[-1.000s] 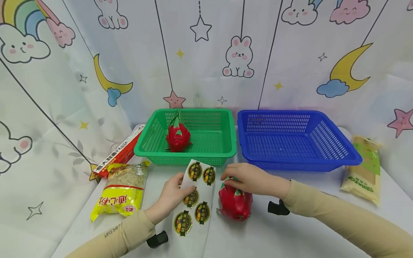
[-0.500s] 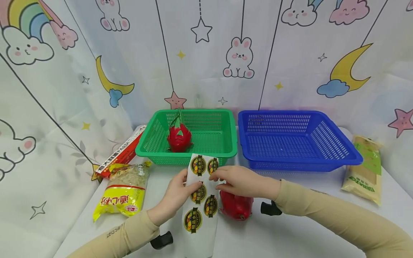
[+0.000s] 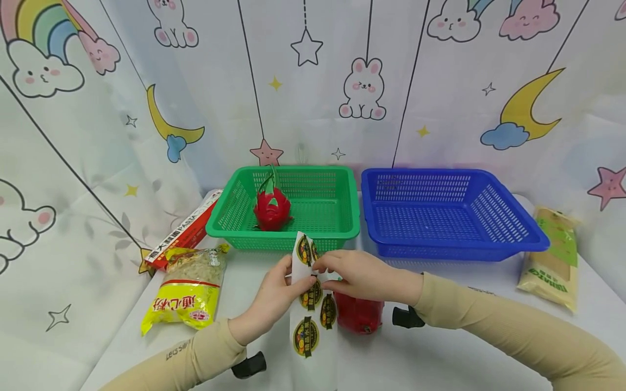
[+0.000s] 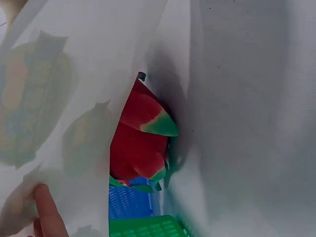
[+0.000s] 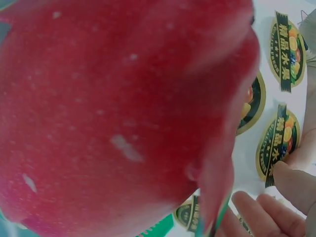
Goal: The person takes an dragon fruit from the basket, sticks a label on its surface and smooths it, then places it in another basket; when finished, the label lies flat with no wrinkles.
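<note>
My left hand (image 3: 276, 290) holds a white sticker sheet (image 3: 313, 372) by its upper left side, thumb in front. Its finger (image 4: 49, 210) shows against the back of the sheet in the left wrist view. Several round black and gold stickers (image 3: 305, 336) are on it. My right hand (image 3: 359, 274) has bent fingers at the upper right edge of the sheet, by a sticker; whether they pinch it is unclear. Just behind and below that hand sits a red dragon fruit (image 3: 361, 315), partly covered. It fills much of the right wrist view.
A green basket (image 3: 281, 239) holds another dragon fruit (image 3: 271, 210). Right of it stands a blue basket (image 3: 415, 212). At the left lie a yellow pasta bag (image 3: 186, 298) and a red pasta box (image 3: 183, 233). Another bag (image 3: 552, 255) lies at the far right.
My right hand has moved left from the dragon fruit to the sheet's edge. My left hand has shifted right with the sheet, whose top is now bent and angled more steeply.
</note>
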{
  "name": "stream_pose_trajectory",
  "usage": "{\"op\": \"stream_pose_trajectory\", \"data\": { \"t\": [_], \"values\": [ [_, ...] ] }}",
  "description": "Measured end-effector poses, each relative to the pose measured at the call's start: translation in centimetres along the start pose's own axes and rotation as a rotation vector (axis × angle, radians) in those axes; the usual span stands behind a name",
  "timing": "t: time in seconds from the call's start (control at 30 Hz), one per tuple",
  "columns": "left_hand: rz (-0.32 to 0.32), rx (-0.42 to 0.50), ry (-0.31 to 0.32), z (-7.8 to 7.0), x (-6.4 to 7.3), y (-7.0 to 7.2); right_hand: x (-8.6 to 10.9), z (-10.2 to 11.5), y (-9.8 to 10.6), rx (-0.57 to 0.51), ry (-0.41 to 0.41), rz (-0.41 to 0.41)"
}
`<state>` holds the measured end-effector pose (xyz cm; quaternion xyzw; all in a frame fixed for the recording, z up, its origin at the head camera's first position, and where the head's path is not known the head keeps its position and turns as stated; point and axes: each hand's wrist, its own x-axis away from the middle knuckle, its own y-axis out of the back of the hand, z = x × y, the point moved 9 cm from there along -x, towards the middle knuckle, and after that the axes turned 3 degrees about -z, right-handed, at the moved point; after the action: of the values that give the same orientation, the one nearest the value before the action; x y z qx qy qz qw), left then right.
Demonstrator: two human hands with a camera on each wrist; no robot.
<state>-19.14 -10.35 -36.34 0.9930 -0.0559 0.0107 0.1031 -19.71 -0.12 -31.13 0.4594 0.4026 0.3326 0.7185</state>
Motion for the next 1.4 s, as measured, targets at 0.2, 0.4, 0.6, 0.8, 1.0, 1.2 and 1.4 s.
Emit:
{"op": "stream_pose_trajectory", "data": {
  "t": [0.2, 0.4, 0.6, 0.8, 1.0, 1.2, 1.4],
  "values": [
    [0.008, 0.059, -0.008, -0.4, 0.0, -0.3, -0.2, 0.4, 0.3, 0.013, 0.003, -0.024],
    [-0.028, 0.064, -0.01, -0.6, -0.1, -0.2, -0.3, 0.2, 0.2, 0.012, -0.033, -0.024],
    [-0.031, 0.088, 0.003, -0.3, -0.2, -0.1, -0.3, 0.2, 0.2, 0.007, -0.028, -0.041],
    [-0.027, 0.089, 0.02, 0.1, -0.3, 0.1, -0.3, 0.5, 0.3, 0.008, 0.01, -0.059],
    [-0.064, 0.075, 0.038, 0.6, -0.4, 0.7, -0.3, 1.0, 0.3, -0.011, 0.052, -0.073],
    [-0.159, -0.023, 0.026, 1.1, -0.9, 2.0, -0.3, 1.0, 0.1, -0.012, 0.038, -0.041],
    [-0.208, -0.109, 0.015, 2.2, -1.5, 3.2, 0.0, 0.8, 0.6, -0.003, 0.011, -0.021]
  ]
}}
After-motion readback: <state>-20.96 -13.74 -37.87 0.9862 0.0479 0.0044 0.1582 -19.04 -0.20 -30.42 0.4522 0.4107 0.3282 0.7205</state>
